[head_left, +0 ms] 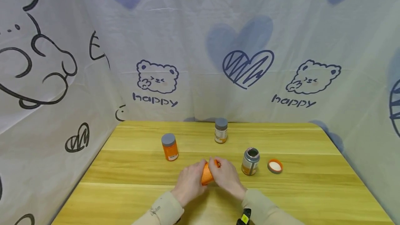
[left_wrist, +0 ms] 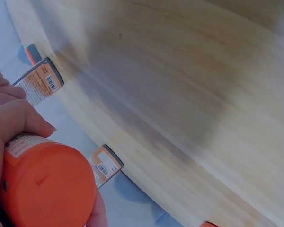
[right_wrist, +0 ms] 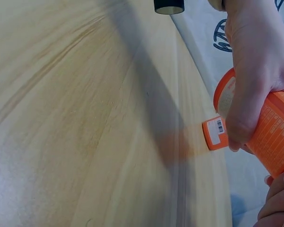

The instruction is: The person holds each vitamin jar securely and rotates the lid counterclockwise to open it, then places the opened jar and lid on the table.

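Holding the orange jar [head_left: 207,176] with left grip [head_left: 189,181] and right grip [head_left: 227,176] curled round it, we should squeeze evenly, well inside the far edge of the desk [head_left: 125,180].

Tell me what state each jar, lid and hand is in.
Left jar: upright, lidded.
Back jar: upright, lidded.
Right jar: upright, open.
Loose lid: lying flat, white face up.
Held jar: tilted, in both hands; its mouth is hidden.
Left grip: holding that jar.
Right grip: holding it too.
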A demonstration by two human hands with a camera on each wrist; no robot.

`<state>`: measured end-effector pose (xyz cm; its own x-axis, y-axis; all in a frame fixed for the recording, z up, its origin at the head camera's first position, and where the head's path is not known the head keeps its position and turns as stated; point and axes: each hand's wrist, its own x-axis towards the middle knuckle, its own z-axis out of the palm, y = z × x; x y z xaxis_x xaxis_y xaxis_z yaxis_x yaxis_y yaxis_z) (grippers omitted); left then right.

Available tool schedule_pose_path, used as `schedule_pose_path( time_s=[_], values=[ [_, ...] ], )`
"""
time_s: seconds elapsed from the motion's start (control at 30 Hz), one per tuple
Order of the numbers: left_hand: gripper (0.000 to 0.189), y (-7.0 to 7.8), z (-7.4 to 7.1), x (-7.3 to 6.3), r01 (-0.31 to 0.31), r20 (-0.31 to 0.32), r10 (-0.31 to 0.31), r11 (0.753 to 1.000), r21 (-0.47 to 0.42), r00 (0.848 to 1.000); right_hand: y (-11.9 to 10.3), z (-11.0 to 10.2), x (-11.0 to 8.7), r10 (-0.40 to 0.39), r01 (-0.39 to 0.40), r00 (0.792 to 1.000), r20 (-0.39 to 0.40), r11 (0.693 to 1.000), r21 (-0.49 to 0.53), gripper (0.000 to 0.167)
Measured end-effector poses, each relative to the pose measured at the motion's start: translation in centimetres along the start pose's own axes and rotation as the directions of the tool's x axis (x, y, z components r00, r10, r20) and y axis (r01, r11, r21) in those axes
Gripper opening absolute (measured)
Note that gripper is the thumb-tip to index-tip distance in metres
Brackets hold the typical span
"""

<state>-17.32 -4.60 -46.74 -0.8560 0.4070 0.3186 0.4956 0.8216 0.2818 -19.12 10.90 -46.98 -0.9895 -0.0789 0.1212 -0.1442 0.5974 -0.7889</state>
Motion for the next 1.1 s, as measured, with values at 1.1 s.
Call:
schedule_pose_path(
  time_s=[1.1],
  values=[
    [0.058,-0.7,-0.8,0.0,0.028,0.142,0.004,0.973,-0.227,0.990,0.1,-0.3,-0.3,-0.323,0.322,0.945,-0.049,0.946,-0.031,0.021]
  ],
)
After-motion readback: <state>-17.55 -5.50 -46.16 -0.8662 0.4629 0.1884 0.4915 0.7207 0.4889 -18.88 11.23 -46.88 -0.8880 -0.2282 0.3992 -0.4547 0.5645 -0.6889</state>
